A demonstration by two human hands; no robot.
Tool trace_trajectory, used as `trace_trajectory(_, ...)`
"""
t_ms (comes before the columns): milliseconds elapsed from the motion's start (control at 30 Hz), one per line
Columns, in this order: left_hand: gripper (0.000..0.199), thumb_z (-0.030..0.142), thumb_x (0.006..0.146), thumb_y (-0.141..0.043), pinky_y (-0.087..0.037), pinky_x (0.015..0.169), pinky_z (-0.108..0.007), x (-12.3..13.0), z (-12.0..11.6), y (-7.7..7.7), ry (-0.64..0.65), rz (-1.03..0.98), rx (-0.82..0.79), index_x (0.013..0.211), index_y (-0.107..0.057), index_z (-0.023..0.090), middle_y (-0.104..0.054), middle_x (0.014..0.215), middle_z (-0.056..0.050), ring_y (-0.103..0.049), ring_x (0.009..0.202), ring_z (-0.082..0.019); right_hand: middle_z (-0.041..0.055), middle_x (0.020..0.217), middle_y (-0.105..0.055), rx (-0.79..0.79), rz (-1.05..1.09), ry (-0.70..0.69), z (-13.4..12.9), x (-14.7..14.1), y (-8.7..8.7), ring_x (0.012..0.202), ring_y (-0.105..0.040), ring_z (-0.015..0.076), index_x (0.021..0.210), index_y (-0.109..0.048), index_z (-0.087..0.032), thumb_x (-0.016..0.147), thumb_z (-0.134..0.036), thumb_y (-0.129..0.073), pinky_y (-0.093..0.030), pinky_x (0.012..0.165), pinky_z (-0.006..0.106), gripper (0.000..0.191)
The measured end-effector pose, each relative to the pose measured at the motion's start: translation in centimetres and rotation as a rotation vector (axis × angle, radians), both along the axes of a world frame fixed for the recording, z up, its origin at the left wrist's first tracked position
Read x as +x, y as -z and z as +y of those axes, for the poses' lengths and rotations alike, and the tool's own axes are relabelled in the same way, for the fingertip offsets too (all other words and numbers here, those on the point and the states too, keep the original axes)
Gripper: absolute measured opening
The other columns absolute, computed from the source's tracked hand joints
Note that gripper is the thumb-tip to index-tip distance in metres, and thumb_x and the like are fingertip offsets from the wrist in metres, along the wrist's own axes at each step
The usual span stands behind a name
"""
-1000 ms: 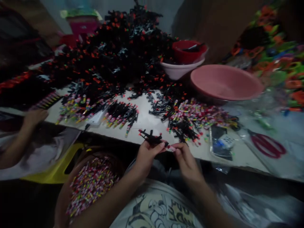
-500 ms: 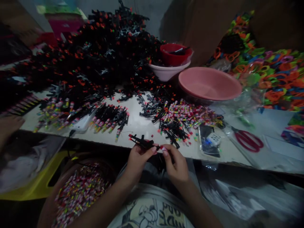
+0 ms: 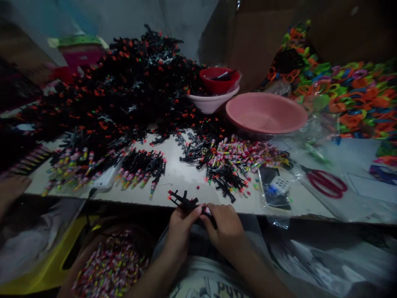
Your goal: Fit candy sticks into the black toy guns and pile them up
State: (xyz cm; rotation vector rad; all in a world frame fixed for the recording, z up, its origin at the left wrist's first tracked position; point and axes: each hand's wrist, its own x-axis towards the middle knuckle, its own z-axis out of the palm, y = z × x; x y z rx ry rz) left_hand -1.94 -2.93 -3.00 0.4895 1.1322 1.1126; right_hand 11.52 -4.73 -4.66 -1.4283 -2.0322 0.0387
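Observation:
Just over the table's front edge, my left hand grips a small black toy gun with orange-red tips, its muzzle pointing left. My right hand is closed around a small candy tube with a pink and white label, held against the gun's rear end. Its fingers cover most of the tube, so whether the two are joined cannot be seen. Behind my hands lie loose black toy guns and a heap of candy tubes. To the left, toy guns with tubes attached lie in a row.
A tall heap of toy guns covers the back left. Nearby stand a red bowl and a pink basin. Red-handled scissors lie right. Below the table, a tub holds many tubes. Another person's hand shows far left.
My right hand has moved in closer to the gun and turned, its fingers now wrapping over the tube. The view has tilted up slightly, so the table sits lower.

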Motion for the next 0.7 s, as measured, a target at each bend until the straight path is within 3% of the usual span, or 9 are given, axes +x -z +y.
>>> trace_trajectory(100, 0.038, 0.029, 0.058, -0.083, -0.052, 0.078, -0.026, 0.2, 0.1, 0.1, 0.022, -0.007, -0.058, 0.089, -0.069, 0.012, -0.073, 0.09, -0.009, -0.067, 0.085, -0.018, 0.0033, 0.061, -0.058, 0.012, -0.062, -0.009, 0.5, -0.2, 0.4, 0.058, -0.049, 0.0179, 0.082, -0.059, -0.017, 0.096, -0.029, -0.039, -0.029, 0.063, 0.032, 0.027)
trace_trajectory(200, 0.044, 0.033, 0.055, -0.084, -0.053, 0.074, -0.027, 0.0, 0.8, 0.3, 0.021, 0.038, -0.081, 0.089, -0.067, 0.012, -0.072, 0.088, -0.008, -0.067, 0.081, -0.018, 0.003, 0.057, -0.056, -0.029, -0.106, -0.047, 1.3, -0.5, 0.4, 0.055, -0.048, 0.0178, 0.074, -0.058, -0.018, 0.095, -0.025, -0.037, -0.028, 0.062, 0.033, 0.03)
trace_trajectory(267, 0.048, 0.036, 0.055, -0.083, -0.054, 0.075, -0.029, -0.9, 1.7, 0.4, 0.03, 0.103, -0.041, 0.092, -0.065, 0.012, -0.071, 0.089, -0.008, -0.067, 0.081, -0.019, 0.0035, 0.064, -0.061, -0.109, -0.09, -0.075, 2.2, -0.4, 0.1, 0.061, -0.053, 0.0185, 0.08, -0.06, -0.018, 0.093, -0.028, -0.042, -0.03, 0.065, 0.032, 0.025)
trace_trajectory(333, 0.052, 0.04, 0.056, -0.081, -0.054, 0.074, -0.032, -2.6, 3.2, 0.2, 0.04, 0.243, 0.025, 0.097, -0.062, 0.013, -0.07, 0.09, -0.008, -0.066, 0.079, -0.02, 0.0044, 0.08, -0.066, -0.188, -0.03, -0.067, 3.3, 0.7, -0.1, 0.075, -0.058, 0.0198, 0.098, -0.061, -0.018, 0.09, -0.034, -0.05, -0.033, 0.071, 0.031, 0.021)
trace_trajectory(400, 0.051, 0.044, 0.06, -0.075, -0.053, 0.072, -0.034, -5.0, 5.4, -0.2, 0.051, 0.524, 0.129, 0.099, -0.061, 0.014, -0.069, 0.085, -0.006, -0.065, 0.073, -0.02, 0.0061, 0.095, -0.067, -0.224, 0.035, 0.052, 4.8, 3.0, -0.2, 0.087, -0.059, 0.0214, 0.114, -0.058, -0.019, 0.088, -0.038, -0.055, -0.035, 0.077, 0.032, 0.033)
trace_trajectory(467, 0.042, 0.046, 0.069, -0.065, -0.051, 0.071, -0.035, -7.6, 7.9, -0.8, 0.075, 0.946, 0.272, 0.097, -0.062, 0.015, -0.066, 0.076, -0.005, -0.063, 0.069, -0.021, 0.0082, 0.101, -0.066, -0.238, 0.035, 0.278, 6.4, 6.0, 0.0, 0.092, -0.059, 0.0232, 0.112, -0.06, -0.018, 0.09, -0.036, -0.052, -0.036, 0.078, 0.033, 0.03)
trace_trajectory(533, 0.038, 0.044, 0.078, -0.054, -0.049, 0.075, -0.038, -10.0, 10.2, -1.5, 0.092, 1.368, 0.372, 0.1, -0.064, 0.015, -0.064, 0.083, -0.008, -0.062, 0.076, -0.024, 0.0094, 0.105, -0.065, -0.26, -0.033, 0.458, 7.9, 8.8, 0.2, 0.097, -0.058, 0.0255, 0.108, -0.064, -0.019, 0.092, -0.032, -0.048, -0.035, 0.076, 0.034, 0.026)
trace_trajectory(633, 0.049, 0.039, 0.082, -0.049, -0.046, 0.084, -0.042, -11.6, 12.1, -2.3, 0.111, 1.756, 0.332, 0.122, -0.057, 0.013, -0.06, 0.107, -0.016, -0.059, 0.097, -0.031, 0.0087, 0.104, -0.064, -0.296, -0.114, 0.533, 10.0, 11.0, 0.7, 0.1, -0.057, 0.0261, 0.107, -0.066, -0.022, 0.092, -0.032, -0.049, -0.035, 0.075, 0.034, 0.025)
trace_trajectory(700, 0.059, 0.037, 0.082, -0.051, -0.044, 0.087, -0.046, -10.8, 12.2, -2.6, 0.064, 1.892, 0.267, 0.135, -0.045, 0.01, -0.054, 0.118, -0.021, -0.054, 0.106, -0.035, 0.0091, 0.103, -0.064, -0.316, -0.15, 0.52, 11.3, 11.1, 1.0, 0.101, -0.057, 0.0263, 0.103, -0.068, -0.022, 0.09, -0.035, -0.052, -0.036, 0.076, 0.034, 0.024)
